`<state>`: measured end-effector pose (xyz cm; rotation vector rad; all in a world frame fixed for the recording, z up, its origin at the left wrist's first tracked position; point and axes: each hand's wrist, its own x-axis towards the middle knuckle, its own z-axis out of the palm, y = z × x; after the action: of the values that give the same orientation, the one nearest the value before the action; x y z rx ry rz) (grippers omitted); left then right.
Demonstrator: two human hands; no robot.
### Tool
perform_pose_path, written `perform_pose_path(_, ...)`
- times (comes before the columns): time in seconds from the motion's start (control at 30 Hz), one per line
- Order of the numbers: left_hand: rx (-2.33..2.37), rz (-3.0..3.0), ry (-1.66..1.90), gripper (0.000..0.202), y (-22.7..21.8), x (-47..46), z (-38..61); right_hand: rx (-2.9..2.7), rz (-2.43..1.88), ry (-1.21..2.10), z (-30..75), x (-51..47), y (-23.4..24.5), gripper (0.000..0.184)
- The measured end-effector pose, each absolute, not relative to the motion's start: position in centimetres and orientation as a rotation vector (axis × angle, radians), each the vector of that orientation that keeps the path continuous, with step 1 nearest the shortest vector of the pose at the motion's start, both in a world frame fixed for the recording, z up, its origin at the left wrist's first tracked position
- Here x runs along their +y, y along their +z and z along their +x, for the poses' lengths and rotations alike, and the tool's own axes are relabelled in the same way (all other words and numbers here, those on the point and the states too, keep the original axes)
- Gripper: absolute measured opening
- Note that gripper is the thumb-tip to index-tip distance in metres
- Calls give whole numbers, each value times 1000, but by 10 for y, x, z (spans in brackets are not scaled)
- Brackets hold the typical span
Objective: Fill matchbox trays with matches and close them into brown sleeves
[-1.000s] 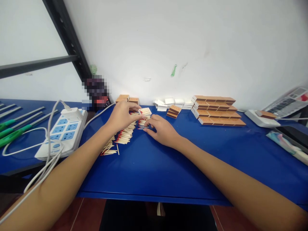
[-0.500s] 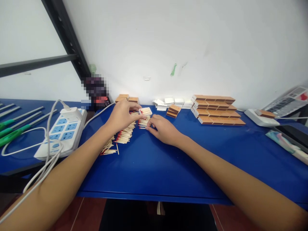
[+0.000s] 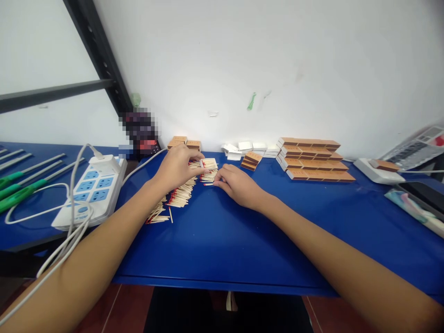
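Note:
My left hand grips a small white matchbox tray between thumb and fingers, just above the matches on the table. Wooden matches with red heads lie inside the tray. Close by on the right, my right hand is closed in a pinch, and a match sticks out leftward from its fingertips. A long pile of loose matches spreads under and in front of my left hand, partly hidden by it. One single match lies apart at the pile's near edge.
Brown matchboxes stand stacked in steps against the wall. White trays and a few brown boxes sit left of them. A power strip with loose cables, green-handled tools and a phone flank the blue table.
The tray in my left hand has tipped a little, and its matches show differently. My right fingertips have shifted slightly, with a match now showing at them.

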<state>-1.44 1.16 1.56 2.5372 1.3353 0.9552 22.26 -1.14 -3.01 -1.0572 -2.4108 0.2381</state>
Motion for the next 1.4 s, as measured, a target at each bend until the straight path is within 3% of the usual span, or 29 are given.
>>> perform_pose_path(0.3,1260,2623,856,32,14,7,-7,-2278,-1085,64,235,-8,-21,8)
perform_pose_path(0.87,1162,2443,983,28,20,4,-7,-2189,-1037,84,233,-12,-20,10)
perform_pose_path(1.27,1209,2230,1075,40,21,4,-10,-2113,-911,26,230,-13,-22,24)
perform_pose_path(1.4,1263,2246,1103,33,19,7,-12,-2073,-945,24,227,-14,-26,17)
